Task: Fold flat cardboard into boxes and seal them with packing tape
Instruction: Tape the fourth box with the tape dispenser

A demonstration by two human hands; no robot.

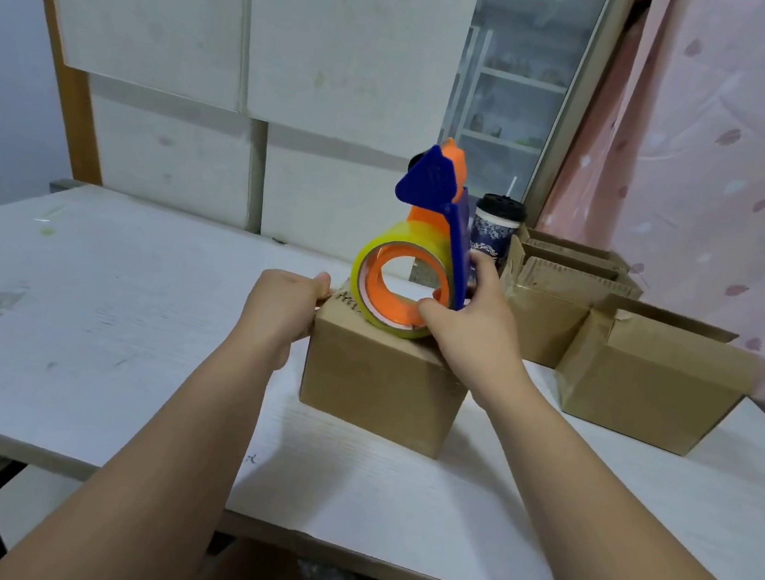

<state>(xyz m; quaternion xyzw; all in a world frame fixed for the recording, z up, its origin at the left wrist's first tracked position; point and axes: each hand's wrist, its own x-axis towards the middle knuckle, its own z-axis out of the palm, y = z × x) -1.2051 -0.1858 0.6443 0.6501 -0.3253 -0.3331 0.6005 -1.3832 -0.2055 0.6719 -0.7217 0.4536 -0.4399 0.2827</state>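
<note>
On the tabletop [122,354] the closed cardboard box [383,386] sits steadied by the left hand [284,311], fingers [321,280] curled over its far left top edge, while the right hand [468,322], fingers wrapped round the tape dispenser [415,265], rests its roll on the box top, probably to lay tape along the seam.

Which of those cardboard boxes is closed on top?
The box in front, under the tape dispenser and both hands. The boxes at right have flaps standing open.
</note>
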